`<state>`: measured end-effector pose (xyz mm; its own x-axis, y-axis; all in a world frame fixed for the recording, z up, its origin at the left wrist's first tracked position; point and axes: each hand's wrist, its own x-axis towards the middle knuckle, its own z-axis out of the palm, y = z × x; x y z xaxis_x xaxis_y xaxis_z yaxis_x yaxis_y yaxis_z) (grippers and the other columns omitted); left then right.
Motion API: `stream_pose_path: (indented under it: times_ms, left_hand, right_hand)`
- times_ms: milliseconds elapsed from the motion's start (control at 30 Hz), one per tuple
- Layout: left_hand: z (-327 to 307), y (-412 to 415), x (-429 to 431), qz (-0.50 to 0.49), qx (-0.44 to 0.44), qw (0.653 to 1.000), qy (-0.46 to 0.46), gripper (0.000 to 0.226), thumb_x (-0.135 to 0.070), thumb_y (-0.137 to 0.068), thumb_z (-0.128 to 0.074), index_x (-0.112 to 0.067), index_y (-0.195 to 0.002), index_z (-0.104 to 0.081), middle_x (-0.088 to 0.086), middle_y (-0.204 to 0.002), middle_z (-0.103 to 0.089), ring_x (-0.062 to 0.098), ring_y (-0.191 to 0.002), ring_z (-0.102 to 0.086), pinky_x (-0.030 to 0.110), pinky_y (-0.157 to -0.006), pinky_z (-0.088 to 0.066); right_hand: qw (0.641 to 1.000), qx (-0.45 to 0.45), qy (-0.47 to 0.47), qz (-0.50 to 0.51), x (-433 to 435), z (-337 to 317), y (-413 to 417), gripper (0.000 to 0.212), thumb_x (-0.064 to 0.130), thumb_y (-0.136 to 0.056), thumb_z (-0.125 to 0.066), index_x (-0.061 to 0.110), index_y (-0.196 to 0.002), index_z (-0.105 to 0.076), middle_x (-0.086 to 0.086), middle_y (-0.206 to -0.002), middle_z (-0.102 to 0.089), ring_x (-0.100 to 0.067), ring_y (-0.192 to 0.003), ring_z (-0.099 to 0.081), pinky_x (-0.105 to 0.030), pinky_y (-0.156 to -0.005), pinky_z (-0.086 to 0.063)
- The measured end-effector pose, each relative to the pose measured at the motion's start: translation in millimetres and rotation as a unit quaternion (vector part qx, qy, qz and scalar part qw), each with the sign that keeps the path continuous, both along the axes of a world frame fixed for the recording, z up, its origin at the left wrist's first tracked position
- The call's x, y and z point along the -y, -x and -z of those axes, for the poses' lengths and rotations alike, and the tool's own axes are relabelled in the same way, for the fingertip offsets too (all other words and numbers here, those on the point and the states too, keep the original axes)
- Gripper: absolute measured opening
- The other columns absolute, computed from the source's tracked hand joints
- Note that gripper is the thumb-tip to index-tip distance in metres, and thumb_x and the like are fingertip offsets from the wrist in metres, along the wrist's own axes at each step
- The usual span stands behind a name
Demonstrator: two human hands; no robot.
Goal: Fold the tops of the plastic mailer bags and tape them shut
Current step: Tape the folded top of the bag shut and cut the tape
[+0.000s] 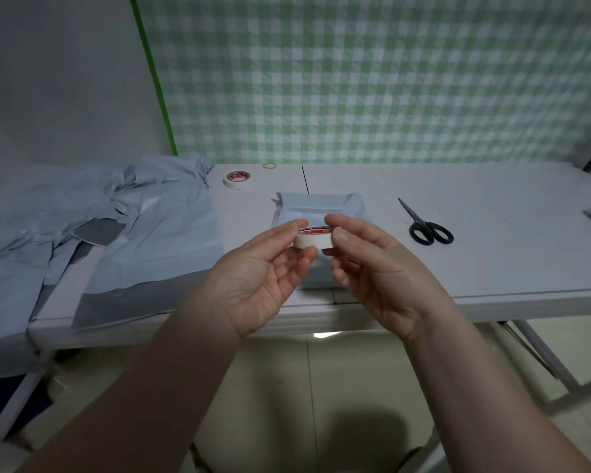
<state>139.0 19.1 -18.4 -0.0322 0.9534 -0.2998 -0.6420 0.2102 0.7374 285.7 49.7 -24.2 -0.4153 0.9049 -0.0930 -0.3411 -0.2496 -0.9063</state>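
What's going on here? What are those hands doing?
A person holds a roll of tape between the left hand and the right hand, just above a folded bag on the table. They seem to be feeling for the tape's end. Scissors lie to the right, a spare roll sits at the back, and more bags are piled on the left.

The picture is dim and a bit blue. A dark shadow lies on the floor [365, 435] at the bottom. The table [492, 213] bends near the edges. Everything looks soft.
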Motion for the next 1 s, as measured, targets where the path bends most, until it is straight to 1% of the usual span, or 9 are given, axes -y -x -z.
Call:
stream_pose_path:
  times_ms: [200, 300, 400, 467, 567, 667, 733, 867, 1000]
  left_hand:
    - [3, -5, 2, -0.012, -0.015, 1.0, 0.004, 0.009, -0.013, -0.089, -0.058, -0.006, -0.086, -0.064, 0.006, -0.061, -0.066, 0.008, -0.051, -0.064, 0.014, -0.047, -0.051]
    - [7, -7, 4, 0.017, -0.058, 0.998, 0.003, 0.013, -0.017, -0.091, -0.058, -0.008, -0.083, -0.062, 0.006, -0.06, -0.064, 0.009, -0.048, -0.061, 0.016, -0.043, -0.049]
    - [13, -5, 4, 0.072, -0.216, 0.974, -0.024, 0.019, -0.033, -0.087, -0.059, -0.019, -0.076, -0.063, 0.002, -0.053, -0.047, 0.008, -0.04, -0.038, 0.018, -0.037, -0.034]
    - [13, -5, 6, 0.101, -0.288, 0.95, -0.071, 0.021, -0.04, -0.078, -0.061, -0.024, -0.068, -0.069, 0.0, -0.058, -0.034, 0.008, -0.045, -0.027, 0.018, -0.041, -0.028]
    - [15, -4, 8, 0.091, -0.309, 0.94, -0.116, 0.016, -0.028, -0.079, -0.064, -0.024, -0.067, -0.074, -0.001, -0.06, -0.043, 0.007, -0.05, -0.037, 0.019, -0.046, -0.037]
    - [20, -6, 9, 0.027, -0.376, 0.918, -0.125, 0.021, -0.016, -0.089, -0.062, -0.023, -0.072, -0.073, -0.004, -0.061, -0.06, 0.008, -0.055, -0.056, 0.025, -0.058, -0.051]
    - [21, -9, 11, -0.011, -0.405, 0.906, -0.126, 0.013, -0.016, -0.09, -0.063, -0.02, -0.08, -0.071, -0.004, -0.06, -0.064, 0.009, -0.056, -0.063, 0.032, -0.066, -0.054]
    - [21, -14, 16, -0.054, -0.445, 0.88, -0.158, 0.007, -0.011, -0.089, -0.063, -0.013, -0.093, -0.069, 0.002, -0.074, -0.07, 0.009, -0.063, -0.069, 0.017, -0.065, -0.054]
    - [22, -17, 20, -0.078, -0.47, 0.86, -0.185, 0.017, -0.011, -0.088, -0.064, -0.028, -0.084, -0.065, 0.0, -0.079, -0.069, 0.007, -0.066, -0.069, 0.014, -0.064, -0.053]
  right_hand:
    - [0.968, 0.186, -0.164, 0.029, 5, 7, -6, 0.007, 0.024, -0.084, -0.066, 0.02, -0.079, -0.069, 0.009, -0.079, -0.062, -0.004, -0.068, -0.052, -0.021, -0.061, -0.048]
    - [0.963, 0.197, -0.183, 0.022, 7, 6, -5, 0.014, 0.023, -0.087, -0.063, 0.014, -0.075, -0.064, 0.008, -0.075, -0.062, -0.005, -0.07, -0.053, -0.022, -0.063, -0.048]
    - [0.971, 0.179, -0.154, 0.027, 8, 6, -4, 0.021, 0.023, -0.09, -0.058, 0.011, -0.073, -0.057, 0.01, -0.064, -0.059, -0.001, -0.062, -0.053, -0.022, -0.06, -0.044]
    - [0.979, 0.155, -0.125, 0.031, 8, 7, -4, 0.022, 0.025, -0.091, -0.057, 0.011, -0.073, -0.055, 0.005, -0.062, -0.057, -0.008, -0.064, -0.054, -0.023, -0.06, -0.044]
    - [0.98, 0.138, -0.12, 0.072, 9, 9, -2, 0.015, 0.021, -0.089, -0.061, 0.01, -0.079, -0.059, 0.008, -0.063, -0.06, -0.014, -0.068, -0.059, -0.027, -0.065, -0.05]
    - [0.943, 0.2, -0.195, 0.182, 11, 12, 0, 0.003, 0.02, -0.083, -0.07, 0.022, -0.085, -0.067, 0.01, -0.083, -0.066, -0.012, -0.073, -0.065, -0.027, -0.071, -0.053]
    - [0.909, 0.246, -0.248, 0.228, 14, 14, 2, 0.009, 0.019, -0.081, -0.072, 0.027, -0.079, -0.069, 0.011, -0.081, -0.068, -0.004, -0.073, -0.065, -0.017, -0.069, -0.049]
    - [0.862, 0.286, -0.328, 0.262, 21, 19, 7, 0.015, 0.01, -0.08, -0.072, 0.024, -0.085, -0.073, 0.02, -0.077, -0.068, 0.005, -0.074, -0.065, -0.007, -0.07, -0.047]
    - [0.825, 0.296, -0.383, 0.293, 23, 24, 8, 0.01, 0.008, -0.08, -0.072, 0.016, -0.087, -0.075, 0.023, -0.075, -0.065, 0.003, -0.074, -0.065, -0.008, -0.071, -0.049]
